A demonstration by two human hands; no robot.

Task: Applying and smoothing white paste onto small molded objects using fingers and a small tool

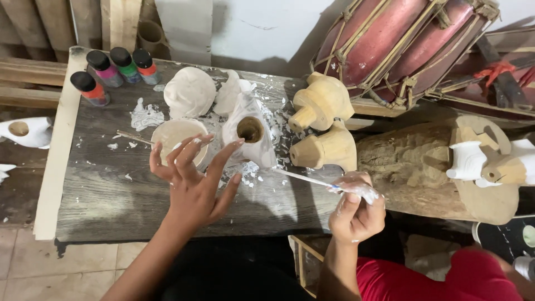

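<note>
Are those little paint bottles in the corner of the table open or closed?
Closed. All four paint bottles stand upright with their black caps on, apart from both hands; the right hand holds a brush.

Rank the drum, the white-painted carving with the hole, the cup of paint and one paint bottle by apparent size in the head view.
1. Drum
2. White-painted carving
3. Cup of paint, somewhat smaller
4. Paint bottle

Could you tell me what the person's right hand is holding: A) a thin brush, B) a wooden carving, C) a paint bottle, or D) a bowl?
A: the right hand pinches a thin brush, whose tip points toward the white-painted figure.
</note>
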